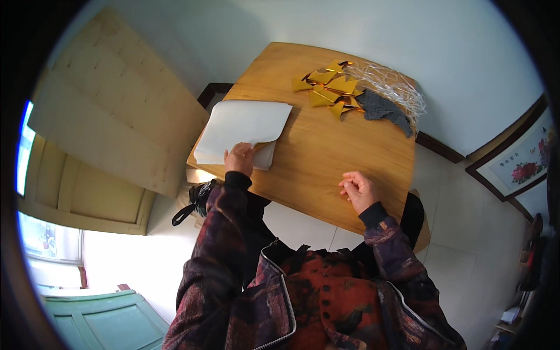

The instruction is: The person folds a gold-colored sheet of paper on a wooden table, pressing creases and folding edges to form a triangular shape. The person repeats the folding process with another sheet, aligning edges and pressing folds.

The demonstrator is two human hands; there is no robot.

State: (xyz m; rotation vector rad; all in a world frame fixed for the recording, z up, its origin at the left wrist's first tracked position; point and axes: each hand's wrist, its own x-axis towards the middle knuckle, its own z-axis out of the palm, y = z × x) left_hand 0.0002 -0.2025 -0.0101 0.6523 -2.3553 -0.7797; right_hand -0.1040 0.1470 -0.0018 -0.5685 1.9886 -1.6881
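A stack of white paper sheets (242, 125) lies at the left of the wooden table (326, 149). My left hand (239, 158) is closed on the near edge of the top sheet, and that corner is lifted and curled, with a gold-brown underside showing. The sheets below stay flat. My right hand (359, 189) is over the near right part of the table, its fingers loosely bent and apart, with nothing in them.
Several folded gold paper pieces (328, 93) lie at the table's far side. Beside them are a dark grey cloth (382, 108) and a tangle of white strings (402, 87). A wooden board (116, 105) leans at the left. A framed flower picture (525, 160) stands at the right.
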